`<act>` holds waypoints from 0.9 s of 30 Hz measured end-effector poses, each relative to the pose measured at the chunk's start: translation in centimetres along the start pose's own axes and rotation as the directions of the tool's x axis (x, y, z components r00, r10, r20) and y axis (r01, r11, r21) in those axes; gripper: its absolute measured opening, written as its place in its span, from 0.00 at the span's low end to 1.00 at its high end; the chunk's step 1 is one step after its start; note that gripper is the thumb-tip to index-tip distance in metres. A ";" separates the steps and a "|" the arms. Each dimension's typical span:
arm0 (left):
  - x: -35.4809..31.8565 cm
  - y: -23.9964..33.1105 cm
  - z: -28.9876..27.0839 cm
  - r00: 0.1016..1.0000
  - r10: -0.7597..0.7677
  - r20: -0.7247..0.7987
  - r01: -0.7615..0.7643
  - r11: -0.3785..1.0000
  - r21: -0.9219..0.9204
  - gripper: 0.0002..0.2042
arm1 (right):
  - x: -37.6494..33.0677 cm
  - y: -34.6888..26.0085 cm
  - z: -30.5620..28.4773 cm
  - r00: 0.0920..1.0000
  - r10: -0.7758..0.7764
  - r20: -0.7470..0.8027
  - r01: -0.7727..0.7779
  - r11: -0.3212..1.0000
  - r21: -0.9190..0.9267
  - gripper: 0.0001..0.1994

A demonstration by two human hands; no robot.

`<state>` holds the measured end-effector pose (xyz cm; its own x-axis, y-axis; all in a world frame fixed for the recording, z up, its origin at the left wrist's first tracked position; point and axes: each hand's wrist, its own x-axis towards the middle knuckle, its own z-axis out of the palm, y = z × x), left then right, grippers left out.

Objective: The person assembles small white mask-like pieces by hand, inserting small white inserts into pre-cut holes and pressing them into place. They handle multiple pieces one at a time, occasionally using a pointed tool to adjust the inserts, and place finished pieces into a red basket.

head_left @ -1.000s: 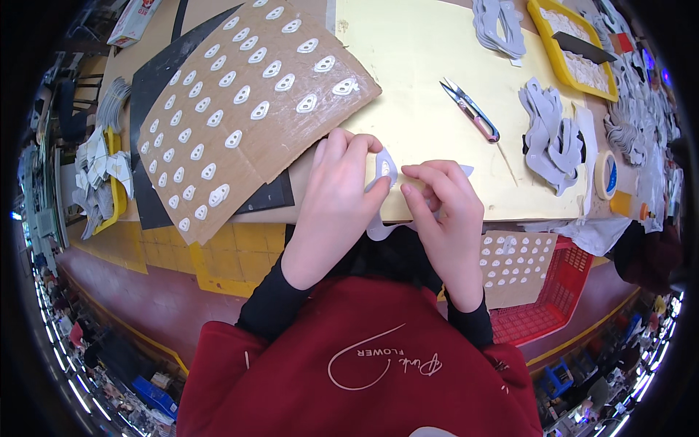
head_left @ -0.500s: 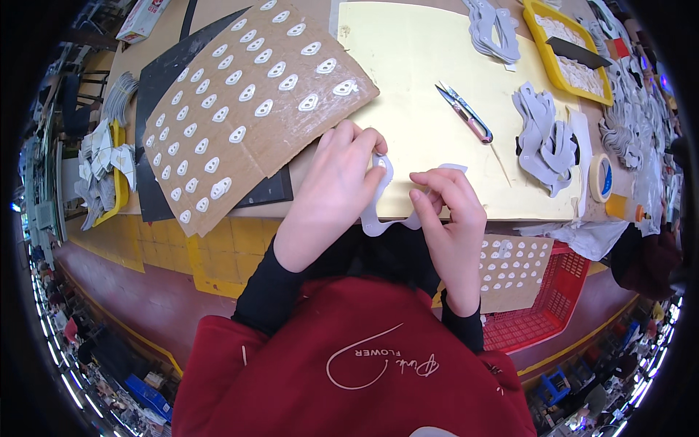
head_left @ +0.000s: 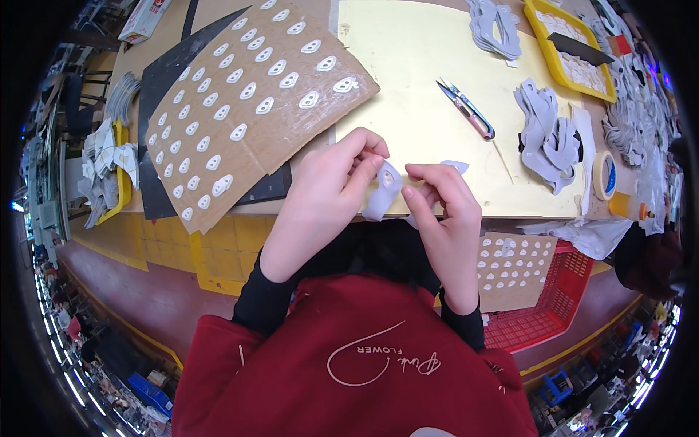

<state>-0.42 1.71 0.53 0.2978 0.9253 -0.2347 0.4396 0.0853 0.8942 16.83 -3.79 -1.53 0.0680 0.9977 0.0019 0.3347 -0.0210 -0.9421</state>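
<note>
A pale grey, curvy cut-out strip [head_left: 377, 202] is held between my hands at the table's near edge. My left hand [head_left: 328, 191] pinches its upper end with thumb and fingers. On that end sits a small white piece with holes [head_left: 389, 177]. My right hand [head_left: 445, 207], fingers closed, grips the strip's other side, and a grey tip sticks out above its knuckles. Part of the strip is hidden behind the right fingers. Left of my hands, a brown cardboard sheet [head_left: 255, 138] carries rows of similar small white pieces.
Thread snips [head_left: 467, 109] and a thin stick [head_left: 502, 161] lie on the cream sheet [head_left: 408, 65]. Grey cut-outs [head_left: 542, 135] are piled right, near a tape roll [head_left: 603, 175] and a yellow tray [head_left: 608, 86]. Below the table edge stands a red basket [head_left: 561, 291] with another cardboard sheet.
The strip, which hung in a U between my hands, is now turned so its end with the white piece faces up. My left hand has shifted slightly down and left.
</note>
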 end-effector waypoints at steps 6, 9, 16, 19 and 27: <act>-1.6 0.4 0.3 0.997 -0.047 -0.054 0.009 0.832 -0.554 0.08 | -0.1 -0.8 0.3 0.976 0.167 0.136 -0.215 0.814 0.540 0.04; -2.1 -0.1 0.4 0.998 -0.043 0.035 0.056 0.736 -0.675 0.08 | -0.1 -0.9 -0.2 0.962 0.201 0.188 -0.274 0.676 0.684 0.04; -2.0 0.1 0.6 0.979 -0.121 0.162 0.199 0.708 -0.677 0.05 | 0.5 -0.8 -1.0 0.964 0.189 0.186 -0.264 0.756 0.599 0.04; -2.0 0.3 0.6 0.983 -0.076 0.168 0.167 0.753 -0.636 0.05 | 0.9 -1.1 -1.6 0.978 0.133 0.163 -0.196 0.853 0.483 0.03; -2.0 0.9 0.3 0.982 -0.038 0.187 0.144 0.790 -0.596 0.04 | 0.9 -1.1 -2.2 0.953 0.185 0.240 -0.273 0.867 0.416 0.01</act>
<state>-0.44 -0.21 1.67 0.4343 0.8359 -0.3356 -0.1148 0.4209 0.8998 18.56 -3.05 0.29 -0.0992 0.9624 -0.2530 -0.1197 -0.2639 -0.9571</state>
